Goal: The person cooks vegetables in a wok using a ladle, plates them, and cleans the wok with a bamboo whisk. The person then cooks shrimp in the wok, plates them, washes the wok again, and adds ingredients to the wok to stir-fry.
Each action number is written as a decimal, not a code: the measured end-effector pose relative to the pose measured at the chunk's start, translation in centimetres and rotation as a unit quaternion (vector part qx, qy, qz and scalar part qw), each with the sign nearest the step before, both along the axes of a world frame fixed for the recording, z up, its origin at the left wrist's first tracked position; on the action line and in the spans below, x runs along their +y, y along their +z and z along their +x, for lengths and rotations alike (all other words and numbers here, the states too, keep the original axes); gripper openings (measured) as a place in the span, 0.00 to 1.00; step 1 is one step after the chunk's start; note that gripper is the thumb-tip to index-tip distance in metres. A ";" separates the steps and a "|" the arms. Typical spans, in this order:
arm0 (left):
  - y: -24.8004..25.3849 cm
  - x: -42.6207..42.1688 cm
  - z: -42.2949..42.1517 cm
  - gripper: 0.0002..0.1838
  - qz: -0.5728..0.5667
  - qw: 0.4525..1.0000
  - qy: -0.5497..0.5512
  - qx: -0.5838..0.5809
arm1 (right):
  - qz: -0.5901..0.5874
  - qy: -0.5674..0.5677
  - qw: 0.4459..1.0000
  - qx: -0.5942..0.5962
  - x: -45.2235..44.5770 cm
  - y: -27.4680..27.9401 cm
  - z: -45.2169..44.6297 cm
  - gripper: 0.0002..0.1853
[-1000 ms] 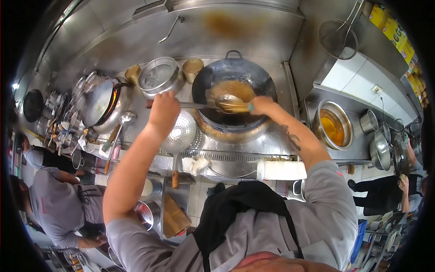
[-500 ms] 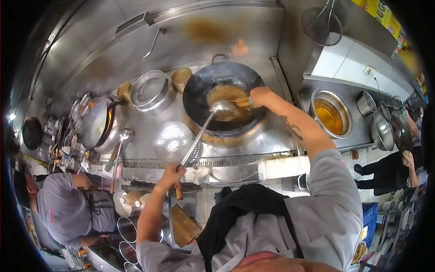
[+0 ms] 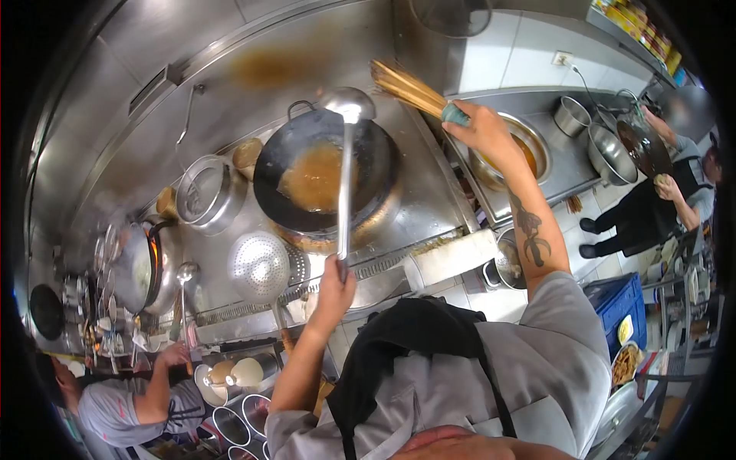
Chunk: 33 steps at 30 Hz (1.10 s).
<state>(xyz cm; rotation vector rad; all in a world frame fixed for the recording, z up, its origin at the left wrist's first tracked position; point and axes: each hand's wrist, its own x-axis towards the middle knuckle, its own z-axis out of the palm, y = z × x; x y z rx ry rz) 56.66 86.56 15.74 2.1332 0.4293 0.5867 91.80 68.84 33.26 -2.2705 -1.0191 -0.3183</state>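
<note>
Over the wok, a ladle points away from the gripping fingers of the left hand; to its right, the right hand clasps an apparently bamboo brush.

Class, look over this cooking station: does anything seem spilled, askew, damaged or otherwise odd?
What stands out most is a blurry brown stain on the grey steel wall behind the round black wok. It looks odd against the plain metal, perhaps scorching or old splatter.
</note>
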 end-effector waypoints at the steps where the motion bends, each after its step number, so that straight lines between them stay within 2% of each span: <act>1: 1.7 -1.7 2.0 0.19 0.051 0.999 0.002 -0.015 | 0.010 -0.021 1.000 0.011 -0.8 -0.1 -0.3 0.32; 3: 0.1 -4.0 6.0 0.18 0.058 0.998 0.004 -0.013 | 0.036 -0.034 0.999 0.022 -2.3 -0.7 -0.8 0.33; 6: -5.5 -5.9 11.2 0.16 -0.060 0.997 -0.027 0.036 | 0.070 -0.036 0.995 0.056 -4.1 -2.5 -1.6 0.33; 8: -8.8 -7.3 13.7 0.15 -0.045 0.997 -0.022 0.062 | 0.080 -0.030 0.993 0.078 -5.1 -4.2 -1.7 0.33; 9: -10.2 -8.2 14.5 0.14 -0.039 0.996 -0.019 0.077 | 0.064 -0.042 0.989 0.126 -5.7 -4.6 -2.1 0.31; 12: -10.8 -10.9 15.7 0.12 -0.072 0.989 0.000 0.131 | 0.074 -0.025 0.987 0.138 -7.3 -6.8 -2.5 0.28; 13: -12.3 -11.4 16.5 0.12 -0.122 0.982 -0.003 0.145 | 0.071 -0.016 0.996 0.060 -7.8 -8.0 -2.1 0.26; 15: -16.5 -12.0 18.3 0.12 -0.221 0.959 -0.004 0.176 | 0.068 -0.028 0.984 0.164 -8.6 -8.4 -2.2 0.29; 16: -16.7 -12.3 18.6 0.13 -0.254 0.954 -0.026 0.154 | 0.067 -0.035 0.973 0.217 -8.9 -8.6 -2.5 0.30; 18: -15.6 -12.5 19.4 0.15 -0.317 0.941 -0.067 0.100 | 0.077 -0.031 0.980 0.178 -9.3 -9.2 -2.8 0.30; 20: -11.7 -12.0 18.9 0.18 -0.286 0.945 -0.110 0.111 | 0.080 -0.016 0.984 0.158 -9.3 -9.7 -2.8 0.29; 21: -9.8 -11.4 18.6 0.20 -0.268 0.948 -0.129 0.112 | 0.065 -0.018 0.975 0.211 -9.2 -9.1 -3.0 0.30; 23: -8.0 -8.8 17.4 0.19 -0.004 0.994 -0.104 0.017 | 0.071 0.003 0.978 0.198 -8.5 -8.3 -3.5 0.30; 24: -7.0 -7.1 16.6 0.19 0.133 0.987 -0.081 -0.029 | 0.075 0.019 0.979 0.191 -7.8 -7.9 -3.6 0.30; 27: -0.3 -2.0 14.0 0.15 0.328 0.940 0.083 -0.044 | 0.082 0.064 0.978 0.179 -5.4 -7.9 -3.4 0.30; 29: -1.3 1.6 12.2 0.12 0.345 0.928 0.140 0.027 | 0.040 0.098 0.977 0.184 -3.1 -6.5 -3.5 0.28; 30: -2.3 3.2 11.4 0.11 0.350 0.920 0.167 0.060 | 0.012 0.131 0.983 0.130 -1.5 -5.7 -3.5 0.28; 31: -3.9 4.6 10.8 0.09 0.293 0.939 0.141 0.110 | -0.015 0.162 0.984 0.075 0.1 -4.9 -3.6 0.27; 33: -5.5 5.6 10.2 0.09 0.325 0.938 0.092 0.072 | -0.043 0.236 0.970 -0.038 3.7 -4.4 -3.7 0.25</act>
